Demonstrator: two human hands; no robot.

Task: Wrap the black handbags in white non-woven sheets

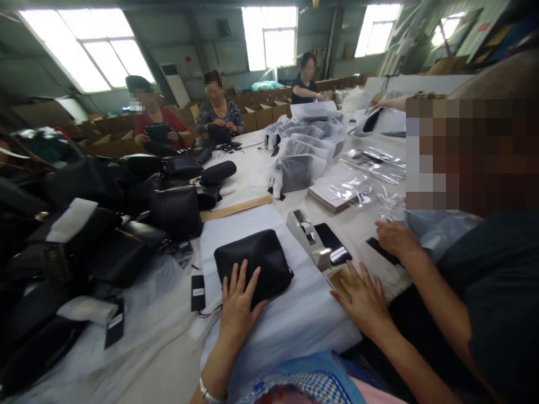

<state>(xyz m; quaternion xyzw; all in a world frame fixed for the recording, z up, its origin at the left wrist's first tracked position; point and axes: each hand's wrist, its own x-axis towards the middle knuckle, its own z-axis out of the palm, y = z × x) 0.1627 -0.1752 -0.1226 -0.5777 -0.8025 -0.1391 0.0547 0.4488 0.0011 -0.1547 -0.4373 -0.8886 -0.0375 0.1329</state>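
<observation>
While the left hand (pixel 239 306) lies palm down with its fingers spread across the near-left part of the black bag (pixel 265 255), the right hand (pixel 364 300) is positioned to the right of the bag and apart from it. The bag lies flat on a stack of white paper (pixel 303 320), left of the right hand and directly beneath and beyond the left fingertips. The fingers of the right hand are also spread; they extend over a yellowish item (pixel 339 279) at the right edge of the paper, and whether they bear on it cannot be determined. A black tag (pixel 197 293) lies just left of the bag, near the left hand. To the far right of the bag, a tape dispenser (pixel 309 238) stands beside a dark phone (pixel 332 244), both beyond the right hand. A brown strip (pixel 238 208) borders the far edge of the paper. A pile of black bags (pixel 96 224) covers the left side of the surface (pixel 162 365). On the right, a co-worker's hand (pixel 398 240) is located near clear plastic, beyond the right hand and separate from it.
</observation>
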